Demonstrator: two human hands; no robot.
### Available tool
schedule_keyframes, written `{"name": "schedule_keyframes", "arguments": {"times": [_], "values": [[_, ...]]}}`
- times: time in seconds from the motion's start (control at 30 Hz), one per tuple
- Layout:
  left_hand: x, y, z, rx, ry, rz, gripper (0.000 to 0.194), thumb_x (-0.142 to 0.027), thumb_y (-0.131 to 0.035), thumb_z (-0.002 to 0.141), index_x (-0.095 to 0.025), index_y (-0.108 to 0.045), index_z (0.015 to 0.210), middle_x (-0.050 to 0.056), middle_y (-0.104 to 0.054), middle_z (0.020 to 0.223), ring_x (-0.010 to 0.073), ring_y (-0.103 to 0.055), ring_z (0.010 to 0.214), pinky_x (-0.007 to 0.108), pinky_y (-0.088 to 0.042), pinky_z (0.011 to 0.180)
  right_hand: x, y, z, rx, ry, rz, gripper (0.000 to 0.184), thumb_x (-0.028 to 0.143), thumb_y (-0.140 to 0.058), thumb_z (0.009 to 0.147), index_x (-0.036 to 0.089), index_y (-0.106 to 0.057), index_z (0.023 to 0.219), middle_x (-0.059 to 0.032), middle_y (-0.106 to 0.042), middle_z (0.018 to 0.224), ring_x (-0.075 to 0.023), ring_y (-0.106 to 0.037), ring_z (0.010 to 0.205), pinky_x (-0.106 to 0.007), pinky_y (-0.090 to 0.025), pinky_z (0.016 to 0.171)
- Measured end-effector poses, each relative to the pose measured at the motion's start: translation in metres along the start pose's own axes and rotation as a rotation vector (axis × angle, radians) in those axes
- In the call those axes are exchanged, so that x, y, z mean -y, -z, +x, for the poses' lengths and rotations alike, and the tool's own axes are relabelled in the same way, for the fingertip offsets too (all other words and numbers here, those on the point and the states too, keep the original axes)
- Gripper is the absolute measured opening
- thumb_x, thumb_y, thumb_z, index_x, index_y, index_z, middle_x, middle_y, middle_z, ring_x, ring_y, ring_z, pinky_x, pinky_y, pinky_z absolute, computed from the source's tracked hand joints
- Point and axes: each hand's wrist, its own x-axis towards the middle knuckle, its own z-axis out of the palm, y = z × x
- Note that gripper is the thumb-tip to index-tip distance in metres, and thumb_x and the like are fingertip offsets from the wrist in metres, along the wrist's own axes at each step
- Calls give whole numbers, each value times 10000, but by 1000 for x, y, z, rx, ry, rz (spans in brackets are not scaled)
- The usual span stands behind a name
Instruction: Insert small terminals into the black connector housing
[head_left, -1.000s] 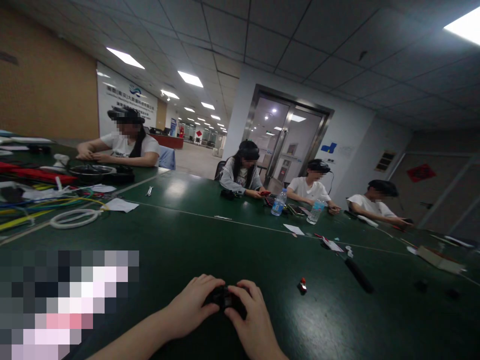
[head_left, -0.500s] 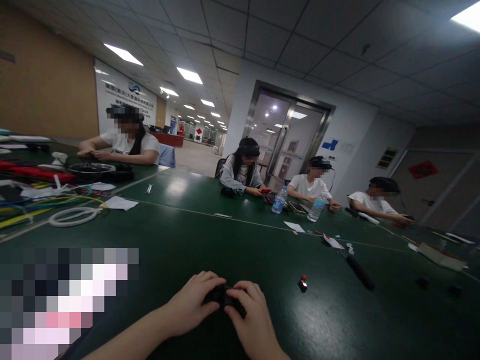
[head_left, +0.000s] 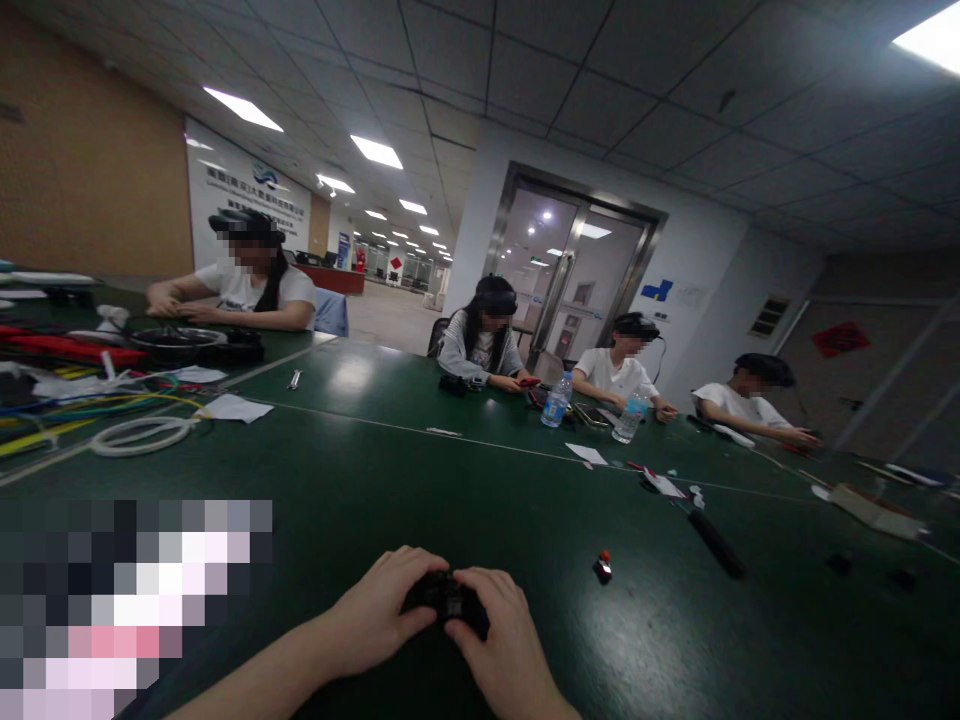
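Note:
Both hands meet over the near part of the green table (head_left: 360, 490). My left hand (head_left: 386, 605) closes its thumb and fingers on the left end of a small black object (head_left: 448, 597). From the other side my right hand (head_left: 499, 620) grips the same object, its thumb below and fingers above. Dark and partly covered by the fingers, the object does not show its exact kind. To the right of my hands lies a small red and black piece (head_left: 603, 567) with a bright shiny face.
A black-handled tool (head_left: 715, 543) lies at the right, near an open cardboard box (head_left: 877, 512). Two water bottles (head_left: 556, 400) stand farther back. Cables and a coiled white tube (head_left: 142, 436) lie at the left. Several people (head_left: 480, 340) sit around the table.
My right fingers have shifted slightly on the black object, showing a little more of its middle. Both hands keep hold of it in nearly the same place.

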Motion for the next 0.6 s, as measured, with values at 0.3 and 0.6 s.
{"name": "schedule_keyframes", "arguments": {"times": [0.3,0.6], "values": [[3,-1,0,-2,-7,-21,433,-246,-584,707,-267,-482,1127,9,-532,1115,199,-455,1026,321,-335,900,-3,-2,-1,-8,-18,9,429,173,-626,603,316,-587,1005,-11,-608,1008,-249,-501,980,-382,-347,869],[3,-1,1,19,60,-34,435,-243,-567,701,-269,-490,1129,25,-505,1164,217,-442,1064,349,-326,935,8,3,0,46,-19,-72,418,139,-621,596,305,-581,977,-3,-596,1020,-229,-488,988,-353,-344,850]]}}
